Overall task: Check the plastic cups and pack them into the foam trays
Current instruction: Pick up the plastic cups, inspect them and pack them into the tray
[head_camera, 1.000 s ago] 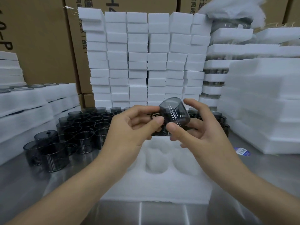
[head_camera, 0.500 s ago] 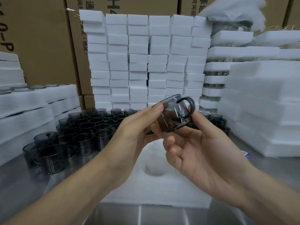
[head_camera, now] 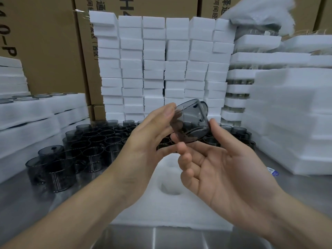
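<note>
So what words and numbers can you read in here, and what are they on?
"40-P": sideways on the left cardboard box, its start cut off.
"H": on the middle cardboard box, the rest hidden behind foam blocks.
Chinese characters on that box and the right cardboard box: too blurred to read.
Blue label on the table: too small.
White marks on the cups standing there: too small.

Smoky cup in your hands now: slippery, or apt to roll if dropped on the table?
Probably light and stiff: the left hand and right hand hold the cup by fingertips alone, undeformed. Its glossy wall looks slippery. Round-sided, it would likely roll on its side.
</note>
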`<state>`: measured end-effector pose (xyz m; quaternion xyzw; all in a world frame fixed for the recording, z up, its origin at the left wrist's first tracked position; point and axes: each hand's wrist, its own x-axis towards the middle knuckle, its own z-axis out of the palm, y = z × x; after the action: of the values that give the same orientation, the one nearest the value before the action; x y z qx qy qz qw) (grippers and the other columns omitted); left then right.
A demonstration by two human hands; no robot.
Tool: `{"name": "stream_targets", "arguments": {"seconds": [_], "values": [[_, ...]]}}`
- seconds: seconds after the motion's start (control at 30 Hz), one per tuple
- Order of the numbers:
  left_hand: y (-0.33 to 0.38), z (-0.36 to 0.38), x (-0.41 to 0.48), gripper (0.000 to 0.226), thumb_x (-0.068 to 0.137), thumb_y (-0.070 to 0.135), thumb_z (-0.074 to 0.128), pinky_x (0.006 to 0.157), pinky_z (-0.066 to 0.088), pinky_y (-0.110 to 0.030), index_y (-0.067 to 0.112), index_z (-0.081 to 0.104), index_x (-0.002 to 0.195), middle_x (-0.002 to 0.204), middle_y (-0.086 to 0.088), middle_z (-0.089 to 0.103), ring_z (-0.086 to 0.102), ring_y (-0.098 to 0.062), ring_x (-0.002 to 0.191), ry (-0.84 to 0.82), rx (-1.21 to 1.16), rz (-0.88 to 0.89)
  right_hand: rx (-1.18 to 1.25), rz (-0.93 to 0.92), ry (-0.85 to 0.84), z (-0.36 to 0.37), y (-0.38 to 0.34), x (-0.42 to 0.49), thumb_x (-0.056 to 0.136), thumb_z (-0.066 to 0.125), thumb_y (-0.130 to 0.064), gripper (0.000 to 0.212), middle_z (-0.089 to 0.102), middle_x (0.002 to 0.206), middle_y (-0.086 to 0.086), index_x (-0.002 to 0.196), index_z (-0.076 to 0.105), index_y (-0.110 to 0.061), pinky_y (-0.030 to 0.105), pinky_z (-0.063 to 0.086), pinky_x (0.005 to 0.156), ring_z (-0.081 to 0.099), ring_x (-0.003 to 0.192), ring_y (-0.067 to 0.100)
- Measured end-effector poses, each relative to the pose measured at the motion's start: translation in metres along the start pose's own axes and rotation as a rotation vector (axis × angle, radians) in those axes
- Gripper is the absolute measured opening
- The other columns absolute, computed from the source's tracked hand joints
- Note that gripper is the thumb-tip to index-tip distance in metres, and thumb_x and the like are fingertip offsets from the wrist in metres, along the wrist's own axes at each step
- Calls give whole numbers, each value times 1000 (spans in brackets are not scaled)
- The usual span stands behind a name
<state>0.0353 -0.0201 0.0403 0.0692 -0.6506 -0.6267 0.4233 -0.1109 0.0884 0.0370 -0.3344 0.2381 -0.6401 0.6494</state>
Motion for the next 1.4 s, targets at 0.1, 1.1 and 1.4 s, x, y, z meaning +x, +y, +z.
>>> {"name": "stream_targets", "arguments": {"seconds": [0.1, 1.1, 1.4], "values": [[3, -2, -1, 71, 90, 52, 66, 117, 42, -47, 26, 55, 154, 148, 2, 67, 61, -22, 141, -80, -29, -28, -49, 59, -24, -1, -1, 0, 97, 58, -65, 74, 73, 87, 9, 122, 76, 2, 29, 60, 64, 70, 70, 17], [-9, -7, 4, 14, 87, 37, 81, 76, 64, -24, 27, 85, 96, 97, 5, 83, 78, -9, 95, 161, 401, 64, -1226, -443, 250, -39, -28, 13, 88, 70, -63, 41, 79, 120, -13, 123, 76, -42, 43, 54, 101, 72, 116, 12], [-16, -36, 0, 58, 108, 60, 45, 126, 29, -31, 45, 37, 163, 167, 27, 36, 33, -2, 155, -139, 1402, -232, -1242, -475, 405, -71, -41, 19, 76, 61, -67, 56, 74, 106, 5, 132, 56, -65, 45, 56, 101, 70, 109, 20]]}}
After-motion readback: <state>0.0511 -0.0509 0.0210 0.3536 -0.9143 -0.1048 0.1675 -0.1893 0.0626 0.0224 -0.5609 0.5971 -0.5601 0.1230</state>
